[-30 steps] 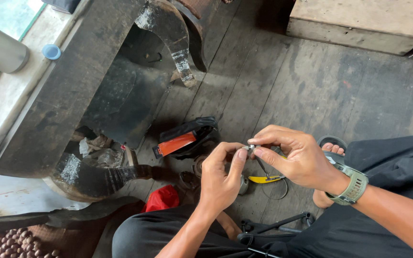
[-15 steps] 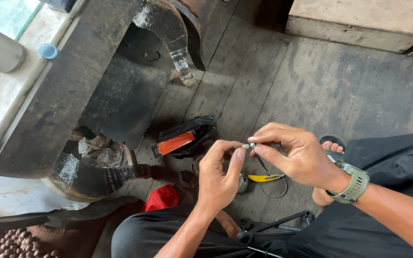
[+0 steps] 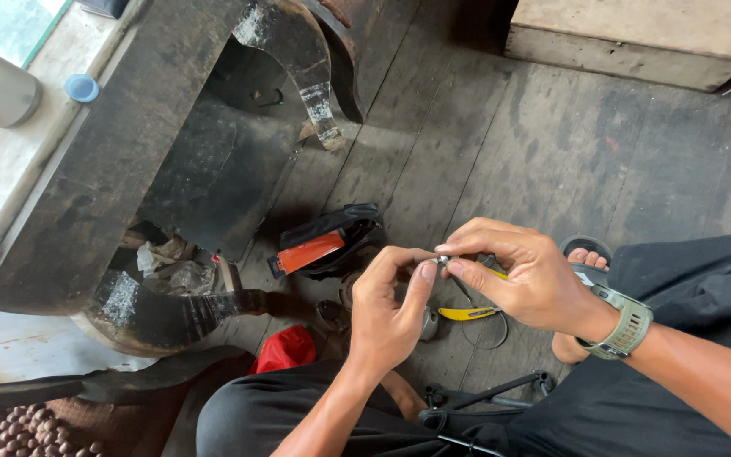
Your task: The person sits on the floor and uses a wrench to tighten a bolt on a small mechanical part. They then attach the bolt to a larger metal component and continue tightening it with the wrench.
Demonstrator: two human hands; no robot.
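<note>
Dark floorboards are filling the frame as the left hand (image 3: 391, 317) and right hand (image 3: 522, 275) keep pinching a small metal piece (image 3: 442, 261) just right of centre, fingertips closed, barely shifted since earlier.

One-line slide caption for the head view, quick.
Both hands, left hand and right hand, pinch a small metal part between fingertips above yellow-handled pliers on a dark plank floor.

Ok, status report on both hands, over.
Left hand and right hand pinching one small metal part. Yellow-handled pliers on floor beneath. Nothing obstructing.
</note>
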